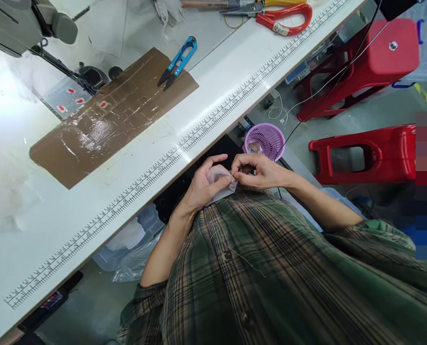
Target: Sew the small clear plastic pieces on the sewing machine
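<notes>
Just off the table's front edge, close to my shirt, both hands meet on a small piece of thin white fabric point(225, 192). My left hand point(202, 184) has it between the thumb and the curled fingers, with the index finger stretched out. The thumb and index finger of my right hand point(258, 171) pinch the fabric's edge beside the left thumb. Whether the right fingertips also hold something smaller, such as a thread, I cannot tell. Blue thread snips point(180, 61) lie on a brown taped board point(127, 115) on the table.
A sewing machine point(30, 28) stands at the upper left of the white table point(134, 211), which has a printed ruler point(185, 147) along its edge. Red-handled scissors point(285, 20) lie at the back. A purple basket point(265, 139) and red stools point(364, 153) are to the right.
</notes>
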{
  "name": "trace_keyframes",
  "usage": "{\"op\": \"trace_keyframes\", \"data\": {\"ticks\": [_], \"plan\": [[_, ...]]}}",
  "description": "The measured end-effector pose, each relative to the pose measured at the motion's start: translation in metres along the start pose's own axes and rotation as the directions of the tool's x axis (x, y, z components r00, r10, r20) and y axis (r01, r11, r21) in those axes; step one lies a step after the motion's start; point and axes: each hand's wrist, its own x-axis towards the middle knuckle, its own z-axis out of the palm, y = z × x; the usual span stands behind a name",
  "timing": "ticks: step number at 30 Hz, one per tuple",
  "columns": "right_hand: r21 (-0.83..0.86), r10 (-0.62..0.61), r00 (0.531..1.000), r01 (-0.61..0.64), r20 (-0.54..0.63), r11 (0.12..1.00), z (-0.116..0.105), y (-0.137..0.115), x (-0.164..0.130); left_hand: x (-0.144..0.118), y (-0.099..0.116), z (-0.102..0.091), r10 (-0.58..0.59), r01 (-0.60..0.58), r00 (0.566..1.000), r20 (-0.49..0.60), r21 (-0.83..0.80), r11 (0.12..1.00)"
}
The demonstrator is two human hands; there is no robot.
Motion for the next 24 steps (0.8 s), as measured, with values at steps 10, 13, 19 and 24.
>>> {"op": "trace_keyframes", "data": {"ticks": [10, 13, 19, 24], "plan": [[0.170, 0.055, 0.998, -0.051, -0.020, 0.984, -0.005, 0.002, 0.001, -0.001, 0.002, -0.004, -0.002, 0.002, 1.000, -0.012, -0.009, 1.000], [0.127, 0.046, 0.999, -0.046, 0.007, 0.991, -0.003, -0.002, 0.000, 0.000, 0.004, -0.004, 0.003, -0.003, 1.000, -0.025, 0.021, 1.000], [0.023, 0.108, 0.989, -0.111, 0.097, 0.994, -0.001, -0.004, -0.005, 0.004, 0.001, 0.002, 0.025, -0.026, 0.992, -0.127, -0.007, 1.000], [0.117, 0.086, 0.988, -0.102, 0.129, 0.988, 0.001, 0.002, -0.006, 0.004, 0.000, 0.008, -0.013, 0.000, 0.990, -0.139, -0.098, 0.995]]}}
